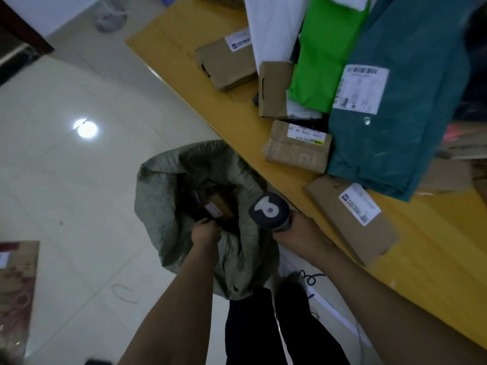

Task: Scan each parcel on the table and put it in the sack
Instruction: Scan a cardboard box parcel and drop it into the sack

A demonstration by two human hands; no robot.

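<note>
A grey-green sack (168,201) stands open on the floor against the yellow table (200,83). My left hand (205,233) grips the sack's near rim. Inside lies a small brown box (218,206) with a white label. My right hand (295,233) holds a dark barcode scanner (270,210) over the sack's right edge. On the table lie a flat brown box (353,219), a taped carton (297,148), a teal mailer (400,114), a green mailer (324,64), a white mailer (274,25) and two more cartons (226,64) (272,90).
Glossy pale tiles (66,167) spread to the left, with a bright light reflection. A patterned cardboard box (15,291) stands at the left edge. A loop of string (123,292) lies on the floor. The scanner's coiled cable (311,279) hangs by my legs.
</note>
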